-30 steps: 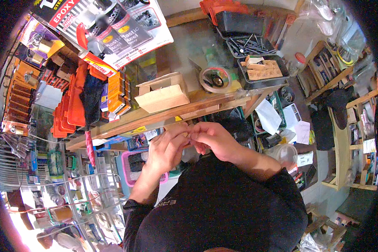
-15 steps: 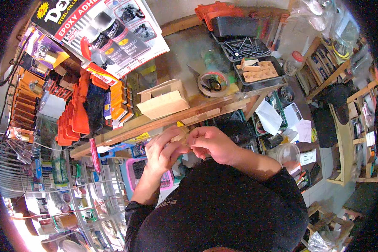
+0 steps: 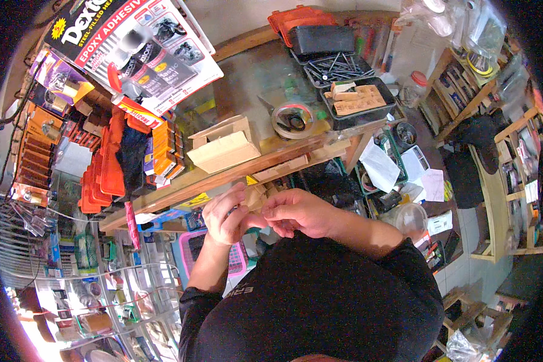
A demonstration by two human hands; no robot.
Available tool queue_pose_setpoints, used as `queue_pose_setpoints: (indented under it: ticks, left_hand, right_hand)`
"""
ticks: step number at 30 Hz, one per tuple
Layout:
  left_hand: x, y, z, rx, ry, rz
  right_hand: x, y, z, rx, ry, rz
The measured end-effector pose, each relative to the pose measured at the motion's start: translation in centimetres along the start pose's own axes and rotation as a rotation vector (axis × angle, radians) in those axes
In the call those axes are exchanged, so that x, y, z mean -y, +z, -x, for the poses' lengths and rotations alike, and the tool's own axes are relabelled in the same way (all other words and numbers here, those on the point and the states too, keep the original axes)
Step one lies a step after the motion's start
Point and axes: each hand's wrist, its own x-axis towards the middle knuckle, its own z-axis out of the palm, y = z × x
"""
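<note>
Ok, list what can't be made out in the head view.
Head view: whatever the left hand and right hand may pinch; both hands cover it.
Head view: bottom of the open cardboard box; its front wall hides it.
Head view: middle of the pink basket; the left forearm covers it.
Head view: contents of the red-lidded jar; too small, blurred.

A small tan piece, like paper or card, shows between the left hand (image 3: 223, 219) and the right hand (image 3: 303, 212), partly covered by the fingers, so its full shape and whether it is gripped cannot be told. Nearest beyond, an open cardboard box (image 3: 226, 148), plain light brown with flaps raised, sits on the table (image 3: 250, 81) near its front edge.
</note>
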Motion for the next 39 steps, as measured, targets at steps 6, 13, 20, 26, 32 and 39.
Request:
queue_pose_setpoints:
  ticks: [6,13,20,26,32,39]
  left_hand:
    - [0.1,0.5,0.2,-0.047,-0.012,-0.141]
    - [1.9,-0.2,-2.0,0.049,-0.116,-0.361]
    - [8.9,-0.4,-6.5,0.472,-0.367,-0.421]
    - [11.0,0.5,-4.2,0.428,-0.447,-0.126]
    - [10.3,0.7,-4.4,0.374,-0.638,0.158]
    - [11.4,0.7,-4.5,0.391,-0.498,0.101]
  right_hand:
    - [0.4,0.2,0.6,-0.255,-0.266,0.179]
    - [0.8,0.2,-0.2,-0.476,-0.475,0.176]
    - [1.4,-1.1,-1.4,-0.519,-0.461,0.098]
    - [1.4,-2.8,-2.7,-0.576,-0.531,0.091]
    - [3.3,-2.9,-5.3,-0.716,-0.566,0.079]
    - [3.7,-3.1,-9.3,-0.779,-0.629,0.184]
